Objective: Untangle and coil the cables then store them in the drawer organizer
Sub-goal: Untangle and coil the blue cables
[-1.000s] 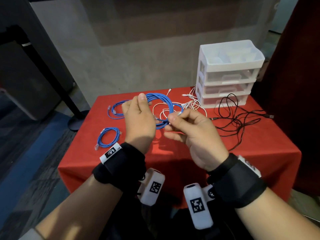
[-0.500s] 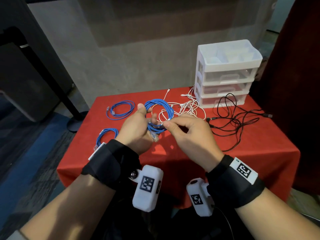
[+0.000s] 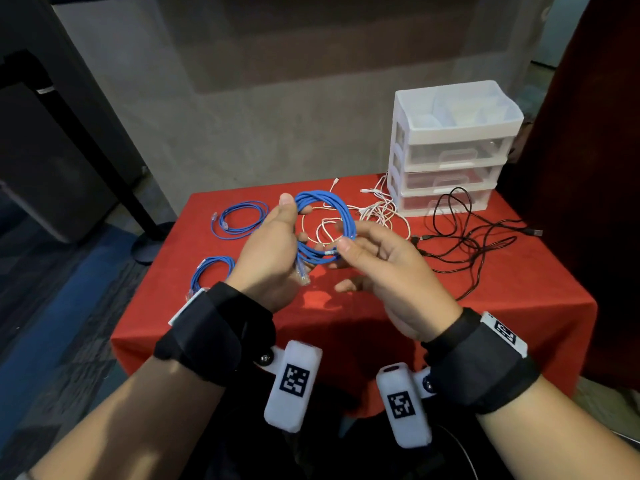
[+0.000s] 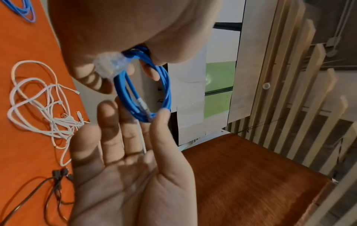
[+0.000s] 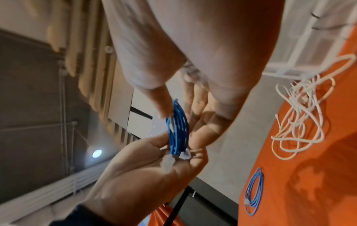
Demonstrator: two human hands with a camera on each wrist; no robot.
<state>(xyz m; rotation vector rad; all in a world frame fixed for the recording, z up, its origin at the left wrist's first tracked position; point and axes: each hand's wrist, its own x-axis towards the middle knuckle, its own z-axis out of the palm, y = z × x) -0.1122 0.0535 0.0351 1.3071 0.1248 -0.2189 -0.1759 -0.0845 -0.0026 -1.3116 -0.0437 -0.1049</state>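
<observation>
While I hold the blue coil (image 3: 325,226) above the red table (image 3: 502,306), my left hand (image 3: 273,258) grips one side of it, thumb up along the rim and fingers curled round the bundled turns. The coil is a bright blue network cable wound into several tight round loops, held upright. One clear plug (image 4: 111,64) juts out of the left fist; a second clear plug (image 3: 330,251) lies along the lower loops. My right hand (image 3: 388,271) is spread, fingers straight, with only the thumb tip and one fingertip touching the coil's near edge.

Half a second ago the right hand was curled and pinching the cable end against the coil; that pinch has now given way to flat fingers, and the coil sits rounder and more face-on.

Two smaller blue coils (image 3: 239,220) (image 3: 211,271) lie on the table's left part. The white cables (image 3: 381,209) lie tangled beside the drawer organizer (image 3: 453,147), the black cables (image 3: 467,237) in front of it.
</observation>
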